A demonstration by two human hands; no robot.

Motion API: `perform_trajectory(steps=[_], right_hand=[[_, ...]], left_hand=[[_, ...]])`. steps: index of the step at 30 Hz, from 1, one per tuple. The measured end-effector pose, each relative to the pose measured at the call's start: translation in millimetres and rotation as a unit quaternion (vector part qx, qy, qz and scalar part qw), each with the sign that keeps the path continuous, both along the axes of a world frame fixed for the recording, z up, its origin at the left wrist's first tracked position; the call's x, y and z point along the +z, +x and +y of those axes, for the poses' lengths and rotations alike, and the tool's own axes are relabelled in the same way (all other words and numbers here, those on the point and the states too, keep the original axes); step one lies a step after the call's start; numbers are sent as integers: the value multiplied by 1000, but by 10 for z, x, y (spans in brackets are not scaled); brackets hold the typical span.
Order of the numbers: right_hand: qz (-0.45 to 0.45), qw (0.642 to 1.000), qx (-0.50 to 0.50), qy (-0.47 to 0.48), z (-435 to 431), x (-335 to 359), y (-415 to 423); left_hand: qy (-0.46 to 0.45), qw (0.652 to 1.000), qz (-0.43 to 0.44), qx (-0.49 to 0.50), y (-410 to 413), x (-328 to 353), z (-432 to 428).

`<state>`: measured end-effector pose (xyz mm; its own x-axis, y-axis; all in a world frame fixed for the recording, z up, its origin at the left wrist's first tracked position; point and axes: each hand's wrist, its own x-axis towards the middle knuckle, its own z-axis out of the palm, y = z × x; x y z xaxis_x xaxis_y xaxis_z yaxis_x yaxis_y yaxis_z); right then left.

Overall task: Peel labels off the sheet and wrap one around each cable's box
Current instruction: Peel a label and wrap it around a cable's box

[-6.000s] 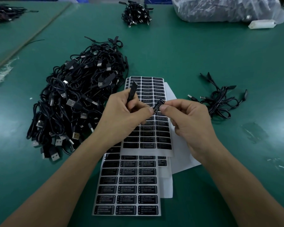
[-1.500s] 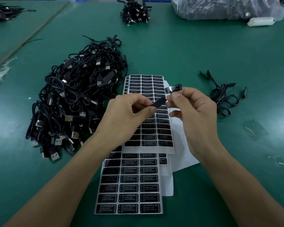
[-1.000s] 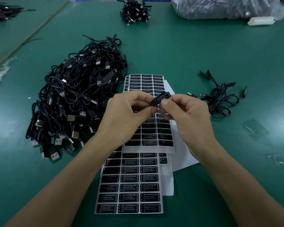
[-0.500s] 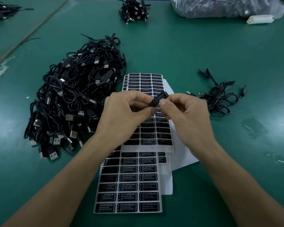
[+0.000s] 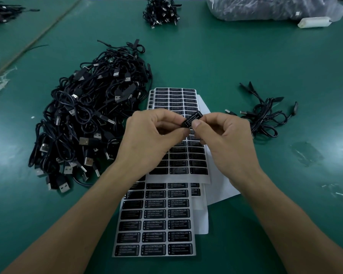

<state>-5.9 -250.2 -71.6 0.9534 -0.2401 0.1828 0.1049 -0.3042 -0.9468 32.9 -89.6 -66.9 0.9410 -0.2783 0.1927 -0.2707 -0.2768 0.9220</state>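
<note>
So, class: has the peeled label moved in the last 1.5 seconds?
Yes. The label moved left: it was beyond the right edge of the sheet, and now it is over it.

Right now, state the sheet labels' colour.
The labels are black with white print; head view.

The desk (image 5: 246, 66) has a smooth green covering with a dull sheen. The label sheets (image 5: 201, 224) are white paper carrying glossy black labels (image 5: 178, 236). The cables (image 5: 83, 115) are matt black plastic with shiny metal plugs (image 5: 87, 161).
</note>
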Motion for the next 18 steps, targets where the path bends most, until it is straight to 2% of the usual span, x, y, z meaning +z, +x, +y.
perform_trajectory(steps=[12,18], right_hand=[[-19,1000,-17,14,24,-21,1],[-36,999,-21,16,39,-13,0]], left_hand=[[-88,995,53,2,-7,-2,-29],[-93,994,56,2,-4,0,-30]])
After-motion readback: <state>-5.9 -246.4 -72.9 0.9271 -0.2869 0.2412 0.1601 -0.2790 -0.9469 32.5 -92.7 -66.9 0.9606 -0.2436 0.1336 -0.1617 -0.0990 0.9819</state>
